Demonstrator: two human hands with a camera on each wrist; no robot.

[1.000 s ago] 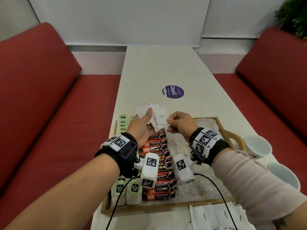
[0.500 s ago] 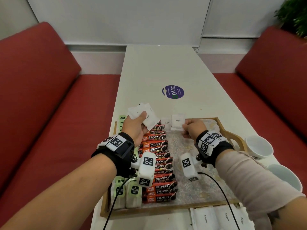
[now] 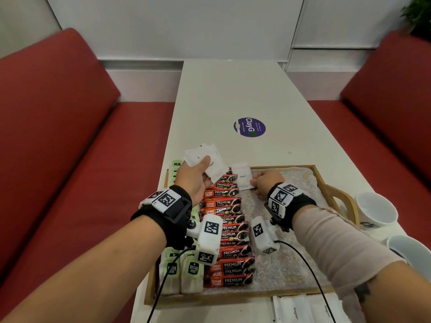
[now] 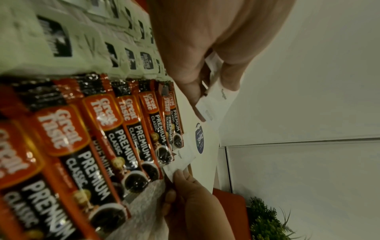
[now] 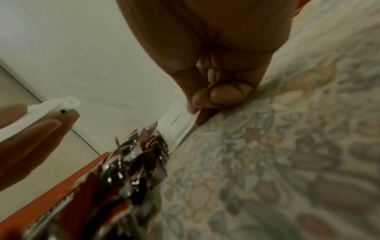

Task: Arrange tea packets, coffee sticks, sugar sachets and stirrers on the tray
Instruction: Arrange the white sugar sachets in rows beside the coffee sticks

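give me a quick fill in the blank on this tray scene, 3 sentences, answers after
1. The right hand pinches a single white ____ sachet by its corner.
2. The left hand holds a fanned bunch of sachets above the row of red ____ sticks.
3. The green tea packets lie along the ____ side of the tray.

Missing words: sugar; coffee; left

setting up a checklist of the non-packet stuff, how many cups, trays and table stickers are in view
white cups: 2
wooden tray: 1
round purple sticker: 1
total: 4
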